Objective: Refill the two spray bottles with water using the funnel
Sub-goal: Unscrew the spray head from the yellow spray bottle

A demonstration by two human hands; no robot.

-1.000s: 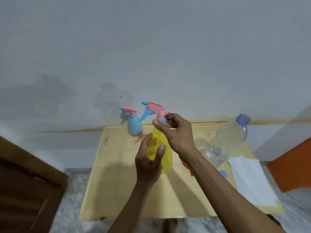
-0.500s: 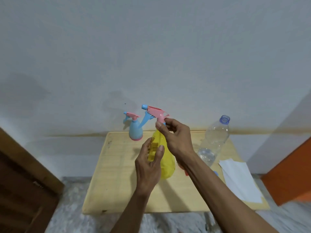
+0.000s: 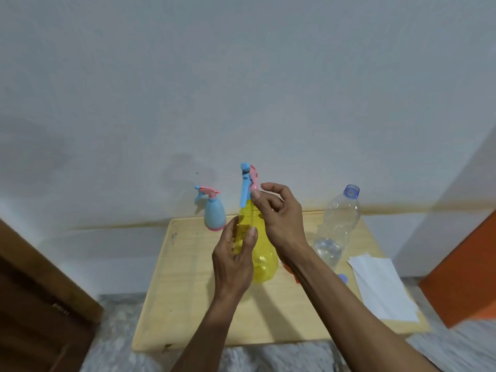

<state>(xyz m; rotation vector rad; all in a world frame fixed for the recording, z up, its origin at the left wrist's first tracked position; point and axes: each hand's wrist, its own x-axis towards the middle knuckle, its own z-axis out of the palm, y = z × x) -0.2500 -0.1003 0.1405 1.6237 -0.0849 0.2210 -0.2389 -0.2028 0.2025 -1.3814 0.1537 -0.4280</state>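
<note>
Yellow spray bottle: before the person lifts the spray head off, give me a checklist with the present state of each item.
1. Left hand grips the yellow spray bottle body: ok.
2. Right hand fingers at the spray head collar: ok.
3. Spray head fully unscrewed: cannot tell.
4. Clear water bottle uncapped, upright on the wooden table: ok.
5. Funnel at hand: cannot tell; only an orange object shows behind the right forearm.
6. Blue spray bottle standing clear at the table's back edge: ok.
</note>
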